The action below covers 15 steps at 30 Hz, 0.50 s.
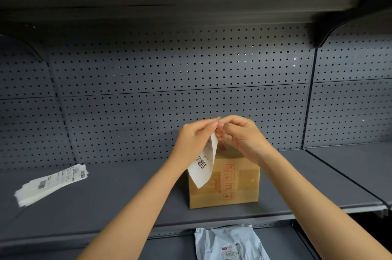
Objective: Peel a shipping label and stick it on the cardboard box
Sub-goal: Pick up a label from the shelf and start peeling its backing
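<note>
On the grey metal shelf (106,200) in front of me stands the cardboard box (229,181), upright, with red handling symbols printed down its near face. Both of my hands are raised just above and in front of it, meeting at the top edge of a shipping label (204,166). My left hand (194,136) has thumb and forefinger pressed together on the label's upper corner, and my right hand (239,134) pinches the same corner from the other side, its fingers curled tight. The fingertips of the two hands touch or nearly touch. I cannot tell whether the label and its backing have started to part at that corner, since the fingers cover it.

From the pinch the label hangs down at a slant, barcode facing me, its lower corner overlapping the box's upper left front. I cannot tell whether it touches the cardboard.

Well to the left on the same shelf lies a loose stack of labels (51,184), flat and fanned out. Behind everything runs a grey pegboard wall (169,73). On the lower shelf, below the box, rests a pale plastic mailer bag (229,242) with a small printed sticker on it.
</note>
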Each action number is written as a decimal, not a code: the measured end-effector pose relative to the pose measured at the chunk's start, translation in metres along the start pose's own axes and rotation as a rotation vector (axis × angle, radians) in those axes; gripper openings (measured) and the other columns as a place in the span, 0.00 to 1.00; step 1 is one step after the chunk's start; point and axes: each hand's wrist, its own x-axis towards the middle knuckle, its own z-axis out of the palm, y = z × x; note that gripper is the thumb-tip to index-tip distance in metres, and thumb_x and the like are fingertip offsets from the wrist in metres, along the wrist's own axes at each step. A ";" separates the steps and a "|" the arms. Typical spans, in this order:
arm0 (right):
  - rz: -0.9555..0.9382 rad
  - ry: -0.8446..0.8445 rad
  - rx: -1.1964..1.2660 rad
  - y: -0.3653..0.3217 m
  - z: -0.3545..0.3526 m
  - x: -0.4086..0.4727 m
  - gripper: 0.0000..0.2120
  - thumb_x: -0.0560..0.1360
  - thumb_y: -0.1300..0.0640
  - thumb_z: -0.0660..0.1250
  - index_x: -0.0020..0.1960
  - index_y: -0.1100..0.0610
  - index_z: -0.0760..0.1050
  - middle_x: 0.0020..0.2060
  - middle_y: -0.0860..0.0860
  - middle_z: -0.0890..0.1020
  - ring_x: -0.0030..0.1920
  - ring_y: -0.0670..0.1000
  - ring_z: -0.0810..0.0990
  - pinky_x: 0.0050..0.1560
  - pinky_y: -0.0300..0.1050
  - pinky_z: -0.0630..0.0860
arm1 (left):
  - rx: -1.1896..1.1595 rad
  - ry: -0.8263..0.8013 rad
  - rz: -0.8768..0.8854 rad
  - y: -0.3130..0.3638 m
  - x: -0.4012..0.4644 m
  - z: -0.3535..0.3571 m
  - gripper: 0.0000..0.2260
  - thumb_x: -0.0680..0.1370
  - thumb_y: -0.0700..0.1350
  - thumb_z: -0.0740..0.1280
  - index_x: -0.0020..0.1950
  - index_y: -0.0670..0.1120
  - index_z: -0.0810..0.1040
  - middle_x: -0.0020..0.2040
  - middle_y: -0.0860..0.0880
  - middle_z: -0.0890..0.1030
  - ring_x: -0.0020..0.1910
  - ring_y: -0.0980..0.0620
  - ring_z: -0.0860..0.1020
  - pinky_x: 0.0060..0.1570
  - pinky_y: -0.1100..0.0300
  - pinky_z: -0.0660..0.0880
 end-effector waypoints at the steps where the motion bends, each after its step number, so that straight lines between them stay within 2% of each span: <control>1: -0.004 0.000 -0.002 -0.001 0.001 -0.001 0.10 0.73 0.66 0.64 0.36 0.58 0.80 0.31 0.49 0.81 0.35 0.47 0.79 0.40 0.37 0.78 | -0.018 0.004 -0.009 0.001 -0.001 0.000 0.10 0.77 0.48 0.60 0.52 0.54 0.80 0.50 0.55 0.82 0.44 0.69 0.78 0.44 0.76 0.71; 3: -0.014 -0.008 0.001 -0.002 0.001 -0.001 0.12 0.73 0.67 0.64 0.35 0.57 0.81 0.30 0.48 0.82 0.34 0.47 0.80 0.39 0.36 0.78 | -0.029 0.027 -0.037 0.002 -0.001 -0.001 0.10 0.77 0.49 0.60 0.48 0.59 0.80 0.47 0.50 0.84 0.45 0.57 0.81 0.47 0.66 0.73; 5: -0.023 -0.022 0.001 -0.003 0.001 -0.002 0.14 0.73 0.67 0.64 0.33 0.55 0.81 0.30 0.49 0.83 0.35 0.47 0.81 0.41 0.36 0.79 | 0.013 0.054 -0.034 -0.001 0.000 -0.002 0.11 0.77 0.49 0.60 0.42 0.59 0.81 0.40 0.45 0.84 0.37 0.51 0.79 0.41 0.62 0.72; 7: -0.021 -0.034 0.002 -0.003 0.000 -0.003 0.16 0.73 0.67 0.63 0.32 0.54 0.81 0.31 0.49 0.83 0.37 0.48 0.82 0.44 0.38 0.80 | 0.105 0.094 0.007 -0.003 0.000 -0.002 0.15 0.77 0.48 0.59 0.36 0.45 0.80 0.30 0.40 0.76 0.28 0.52 0.69 0.31 0.62 0.65; 8: -0.017 -0.035 0.005 -0.002 -0.001 -0.003 0.16 0.73 0.67 0.63 0.32 0.54 0.81 0.32 0.49 0.83 0.39 0.48 0.82 0.45 0.39 0.80 | 0.135 0.123 0.027 -0.003 0.000 -0.002 0.16 0.77 0.47 0.60 0.33 0.40 0.75 0.26 0.42 0.70 0.26 0.54 0.64 0.29 0.62 0.61; 9: -0.012 -0.030 0.011 -0.001 -0.003 -0.003 0.16 0.73 0.67 0.63 0.32 0.54 0.81 0.33 0.50 0.84 0.40 0.48 0.83 0.46 0.39 0.80 | 0.148 0.154 0.041 -0.003 -0.001 -0.003 0.18 0.77 0.46 0.60 0.29 0.40 0.70 0.23 0.47 0.65 0.25 0.55 0.61 0.27 0.63 0.57; 10: -0.004 -0.021 0.021 0.001 -0.005 -0.003 0.16 0.74 0.66 0.63 0.32 0.54 0.81 0.34 0.50 0.84 0.41 0.49 0.83 0.47 0.40 0.80 | 0.150 0.182 0.046 -0.004 0.000 -0.004 0.19 0.77 0.45 0.60 0.27 0.42 0.65 0.22 0.52 0.61 0.24 0.55 0.59 0.27 0.63 0.55; 12: 0.015 -0.010 0.042 0.004 -0.010 -0.004 0.12 0.72 0.65 0.65 0.32 0.54 0.80 0.36 0.52 0.85 0.43 0.51 0.83 0.49 0.43 0.80 | 0.131 0.216 0.035 -0.005 0.002 -0.007 0.19 0.77 0.44 0.60 0.27 0.42 0.62 0.23 0.51 0.59 0.25 0.55 0.57 0.28 0.61 0.54; 15: 0.044 -0.031 0.081 0.007 -0.017 -0.005 0.03 0.63 0.58 0.68 0.31 0.54 0.78 0.39 0.51 0.86 0.43 0.51 0.83 0.52 0.47 0.80 | 0.065 0.253 -0.030 -0.010 0.004 -0.012 0.18 0.77 0.45 0.59 0.33 0.34 0.68 0.27 0.41 0.66 0.28 0.51 0.62 0.32 0.57 0.58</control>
